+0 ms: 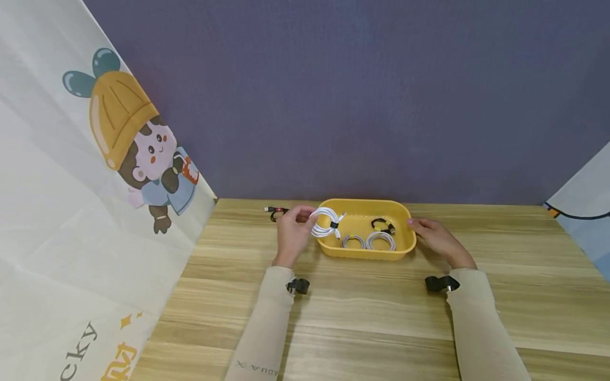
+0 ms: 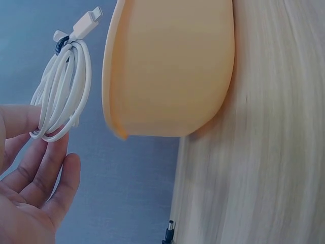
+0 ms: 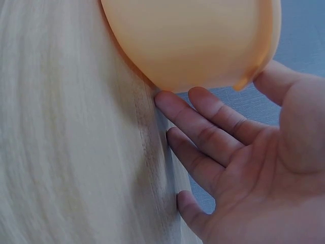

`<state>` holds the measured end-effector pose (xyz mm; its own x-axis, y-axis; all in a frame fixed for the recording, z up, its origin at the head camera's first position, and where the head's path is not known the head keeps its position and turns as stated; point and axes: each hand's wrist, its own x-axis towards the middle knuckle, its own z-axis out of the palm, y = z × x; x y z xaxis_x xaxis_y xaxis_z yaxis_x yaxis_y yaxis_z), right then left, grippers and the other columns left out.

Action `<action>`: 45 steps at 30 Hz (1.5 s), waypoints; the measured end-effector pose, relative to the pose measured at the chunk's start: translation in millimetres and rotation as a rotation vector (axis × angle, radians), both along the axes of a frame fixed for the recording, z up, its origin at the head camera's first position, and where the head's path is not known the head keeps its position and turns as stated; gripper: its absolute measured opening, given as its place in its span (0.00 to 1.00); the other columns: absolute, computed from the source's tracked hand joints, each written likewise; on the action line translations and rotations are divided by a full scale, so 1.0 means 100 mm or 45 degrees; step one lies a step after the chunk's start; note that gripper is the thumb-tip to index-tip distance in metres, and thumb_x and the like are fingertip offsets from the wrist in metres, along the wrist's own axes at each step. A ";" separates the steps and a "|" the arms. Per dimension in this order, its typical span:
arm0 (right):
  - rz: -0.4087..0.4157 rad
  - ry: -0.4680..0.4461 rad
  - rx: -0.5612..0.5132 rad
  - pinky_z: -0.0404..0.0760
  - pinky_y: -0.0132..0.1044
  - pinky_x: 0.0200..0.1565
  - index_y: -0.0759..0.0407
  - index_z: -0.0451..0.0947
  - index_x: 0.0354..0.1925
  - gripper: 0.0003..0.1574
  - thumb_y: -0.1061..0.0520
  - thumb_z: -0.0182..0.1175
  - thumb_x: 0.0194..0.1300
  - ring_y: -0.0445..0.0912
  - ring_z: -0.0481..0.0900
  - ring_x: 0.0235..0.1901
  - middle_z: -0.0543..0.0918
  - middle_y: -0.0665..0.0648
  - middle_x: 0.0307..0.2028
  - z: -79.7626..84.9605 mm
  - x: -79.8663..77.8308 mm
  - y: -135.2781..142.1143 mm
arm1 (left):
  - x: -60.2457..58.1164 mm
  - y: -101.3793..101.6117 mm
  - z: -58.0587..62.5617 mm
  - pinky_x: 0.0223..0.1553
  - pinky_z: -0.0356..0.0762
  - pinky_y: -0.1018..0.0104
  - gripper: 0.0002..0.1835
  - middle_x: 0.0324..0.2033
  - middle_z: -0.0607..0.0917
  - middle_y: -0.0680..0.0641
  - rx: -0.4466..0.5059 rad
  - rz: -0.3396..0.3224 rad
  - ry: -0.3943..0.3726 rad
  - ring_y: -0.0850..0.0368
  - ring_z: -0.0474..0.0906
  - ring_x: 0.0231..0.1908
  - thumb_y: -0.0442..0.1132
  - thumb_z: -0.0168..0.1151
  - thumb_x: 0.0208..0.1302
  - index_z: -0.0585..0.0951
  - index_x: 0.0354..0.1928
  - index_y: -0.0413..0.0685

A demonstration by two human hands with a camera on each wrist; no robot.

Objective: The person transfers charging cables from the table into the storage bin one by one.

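Observation:
My left hand pinches a coiled white charging cable between thumb and fingers. A dark tie binds the coil, and one plug sticks up from it in the left wrist view. The coil hangs over the left end of a yellow plastic basket. At the basket's right end, my right hand holds the rim, thumb over the edge and fingertips against the outer wall. Inside lie a grey coiled cable, a larger whitish coil and a black cable with a yellow tie.
A black cable with a USB plug lies on the wooden table, left of the basket near the back edge. Behind the table rises a dark blue-grey panel. A printed white curtain hangs at left.

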<state>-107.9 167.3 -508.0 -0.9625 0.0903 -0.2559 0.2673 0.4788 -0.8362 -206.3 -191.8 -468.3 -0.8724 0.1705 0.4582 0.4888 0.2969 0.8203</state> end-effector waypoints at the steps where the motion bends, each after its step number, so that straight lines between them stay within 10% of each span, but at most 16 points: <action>1: 0.000 0.000 0.002 0.57 0.70 0.71 0.67 0.55 0.78 0.55 0.26 0.41 0.76 0.70 0.52 0.77 0.57 0.72 0.77 0.00 0.00 0.00 | 0.00 0.00 0.00 0.36 0.82 0.68 0.05 0.31 0.90 0.45 -0.002 -0.001 0.004 0.55 0.84 0.31 0.35 0.73 0.62 0.88 0.39 0.44; 45: 0.015 0.031 -0.017 0.57 0.70 0.71 0.67 0.59 0.76 0.54 0.26 0.41 0.76 0.69 0.53 0.76 0.58 0.72 0.77 0.01 0.01 0.00 | 0.04 0.20 -0.18 0.38 0.83 0.67 0.04 0.32 0.89 0.47 -0.097 -0.021 0.019 0.56 0.84 0.33 0.34 0.73 0.63 0.87 0.38 0.45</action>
